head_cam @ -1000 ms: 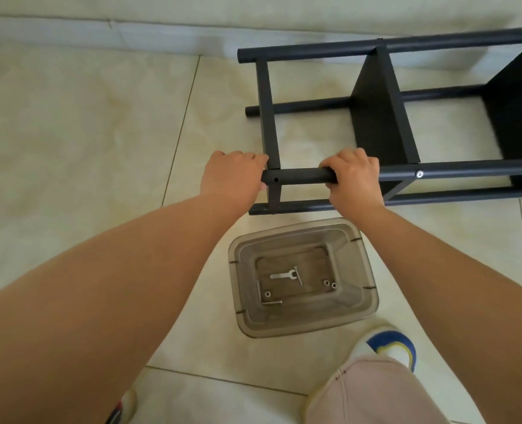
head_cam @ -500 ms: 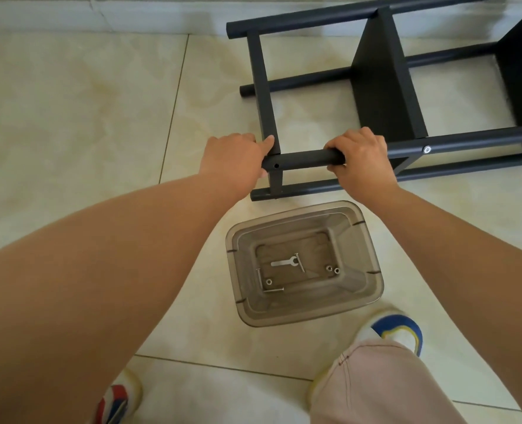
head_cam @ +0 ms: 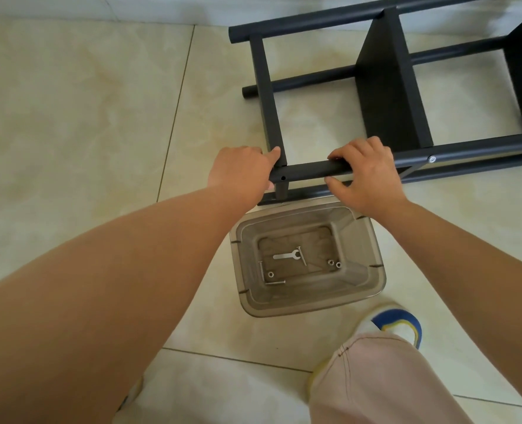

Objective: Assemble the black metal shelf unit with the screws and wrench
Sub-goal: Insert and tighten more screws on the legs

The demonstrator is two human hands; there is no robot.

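Centrally: black metal shelf unit (head_cam: 385, 96), on its side on the tiled floor (head_cam: 70, 117), long axis running right. Right hand (head_cam: 366, 175) curled round the near tube; left hand (head_cam: 241, 175) grips its open-holed end. Screws (head_cam: 334, 264) and wrench (head_cam: 285, 256): clear bin (head_cam: 372, 249), just below, untouched.

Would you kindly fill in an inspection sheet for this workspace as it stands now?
Surface: cream tiled floor with dark grout lines.
Job's things: black shelf frame lies on its side; a bare screw hole shows at the near tube's end; wrench, screws and nuts lie in the clear plastic bin.
Clutter: nothing seen.
Grips: left hand is at the tube's end by the crossbar joint, what it holds is hidden; right hand curls over the near tube.
Cables: nothing seen.
Surroundings: pale wall base beyond; the person's shoe beside the bin.
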